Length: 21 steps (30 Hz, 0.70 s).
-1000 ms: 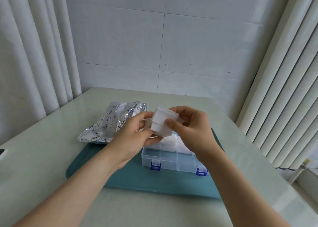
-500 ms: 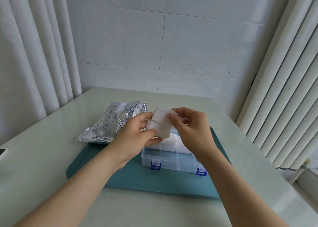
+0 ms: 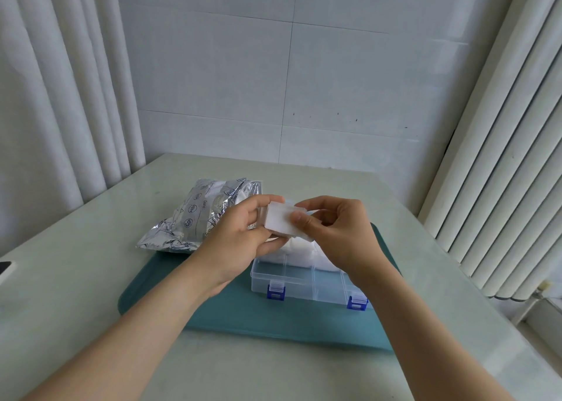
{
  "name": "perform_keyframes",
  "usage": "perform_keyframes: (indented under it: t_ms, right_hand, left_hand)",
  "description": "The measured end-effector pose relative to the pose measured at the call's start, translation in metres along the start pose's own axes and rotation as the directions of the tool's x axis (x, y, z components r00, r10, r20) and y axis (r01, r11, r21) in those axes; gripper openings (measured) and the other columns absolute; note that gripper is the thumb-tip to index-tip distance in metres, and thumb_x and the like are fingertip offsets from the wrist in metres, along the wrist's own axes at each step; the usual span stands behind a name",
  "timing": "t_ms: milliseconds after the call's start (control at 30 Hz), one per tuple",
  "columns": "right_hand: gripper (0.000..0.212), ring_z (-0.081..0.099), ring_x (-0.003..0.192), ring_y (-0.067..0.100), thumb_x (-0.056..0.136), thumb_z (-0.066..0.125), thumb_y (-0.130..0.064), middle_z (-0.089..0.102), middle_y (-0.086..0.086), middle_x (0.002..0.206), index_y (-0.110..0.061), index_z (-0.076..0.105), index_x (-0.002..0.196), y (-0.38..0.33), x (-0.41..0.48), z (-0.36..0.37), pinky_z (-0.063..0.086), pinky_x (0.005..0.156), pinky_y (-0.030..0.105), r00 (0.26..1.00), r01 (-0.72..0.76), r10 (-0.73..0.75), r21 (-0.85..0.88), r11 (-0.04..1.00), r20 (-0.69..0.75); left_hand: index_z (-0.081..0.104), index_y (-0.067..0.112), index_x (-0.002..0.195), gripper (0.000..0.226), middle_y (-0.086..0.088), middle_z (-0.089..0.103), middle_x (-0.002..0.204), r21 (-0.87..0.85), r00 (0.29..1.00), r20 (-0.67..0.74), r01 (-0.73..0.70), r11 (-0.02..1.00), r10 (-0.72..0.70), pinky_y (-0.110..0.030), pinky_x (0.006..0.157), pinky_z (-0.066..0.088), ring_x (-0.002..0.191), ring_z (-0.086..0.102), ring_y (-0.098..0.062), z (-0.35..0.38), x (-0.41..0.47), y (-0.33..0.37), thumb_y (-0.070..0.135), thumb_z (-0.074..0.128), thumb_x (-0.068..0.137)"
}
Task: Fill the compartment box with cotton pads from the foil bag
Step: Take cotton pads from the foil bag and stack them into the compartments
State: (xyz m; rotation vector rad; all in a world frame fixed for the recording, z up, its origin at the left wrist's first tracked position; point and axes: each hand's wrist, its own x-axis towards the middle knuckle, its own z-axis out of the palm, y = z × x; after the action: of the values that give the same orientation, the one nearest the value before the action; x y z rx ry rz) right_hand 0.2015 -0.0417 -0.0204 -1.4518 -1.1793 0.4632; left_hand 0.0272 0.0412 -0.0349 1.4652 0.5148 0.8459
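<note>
A small stack of white square cotton pads (image 3: 281, 221) is held above the clear compartment box (image 3: 299, 282). My left hand (image 3: 240, 242) grips the stack from the left, thumb underneath. My right hand (image 3: 334, 233) pinches its right side with thumb on top. The box has blue latches on its front and sits on the teal tray (image 3: 243, 318). White pads fill its far compartments; the near ones look bare. The silver foil bag (image 3: 197, 218) lies to the left, partly on the tray, its open end toward my left hand.
The tray rests on a pale green table (image 3: 76, 294). A dark-and-white object (image 3: 6, 271) pokes in at the left edge. White curtains hang on the left, vertical blinds on the right, and a tiled wall stands behind.
Both hands have turned and squared the pad stack, which now lies flatter and slightly lower between them. The box, bag and tray have stayed put.
</note>
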Motion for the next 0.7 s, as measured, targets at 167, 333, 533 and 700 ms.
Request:
perform_keyframes:
  t_ms: [167, 333, 533, 700]
  right_hand:
    - [0.005, 0.052, 0.056, 0.017, 0.09, 0.084, -0.025, 0.074, 0.012, 0.07, -0.023, 0.079, 0.088, 0.002, 0.0, 0.002, 0.044, 0.057, 0.031, 0.998, 0.044, -0.047, -0.059, 0.997, -0.048]
    - [0.007, 0.064, 0.059, 0.015, 0.09, 0.084, -0.023, 0.077, 0.002, 0.071, -0.018, 0.081, 0.093, 0.0, 0.001, 0.003, 0.053, 0.058, 0.028, 0.994, 0.089, -0.091, -0.028, 0.996, -0.06]
    - [0.01, 0.073, 0.077, 0.008, 0.099, 0.071, -0.013, 0.079, -0.007, 0.084, -0.019, 0.08, 0.102, -0.003, 0.006, -0.004, 0.058, 0.073, 0.023, 0.957, 0.168, -0.156, 0.03, 0.985, -0.246]
    - [0.006, 0.075, 0.074, 0.021, 0.089, 0.084, -0.016, 0.079, -0.001, 0.083, -0.012, 0.079, 0.091, -0.015, -0.003, 0.003, 0.061, 0.069, 0.035, 0.979, 0.194, -0.184, 0.111, 0.975, -0.09]
  left_hand:
    - [0.065, 0.007, 0.131, 0.037, -0.016, 0.074, 0.124, -0.104, 1.0, 0.015, 0.012, 0.994, -0.011, -0.045, 0.101, 0.059, 0.114, 0.074, -0.034, -0.002, 0.0, 0.002, -0.008, 0.041, 0.106]
    - [0.068, 0.018, 0.127, 0.031, -0.01, 0.077, 0.118, 0.053, 0.992, -0.077, -0.094, 0.994, 0.097, -0.038, 0.093, 0.063, 0.109, 0.077, -0.029, 0.0, 0.0, -0.001, -0.001, 0.054, 0.107]
    - [0.069, 0.029, 0.125, 0.041, -0.019, 0.074, 0.116, 0.062, 0.981, -0.152, -0.11, 0.992, 0.119, -0.032, 0.092, 0.062, 0.107, 0.077, -0.03, -0.003, 0.002, 0.0, -0.003, 0.051, 0.106]
    - [0.067, 0.019, 0.127, 0.03, -0.018, 0.074, 0.119, -0.022, 0.995, -0.095, -0.039, 0.999, 0.036, -0.04, 0.094, 0.063, 0.108, 0.077, -0.029, 0.001, 0.002, -0.001, 0.002, 0.049, 0.11]
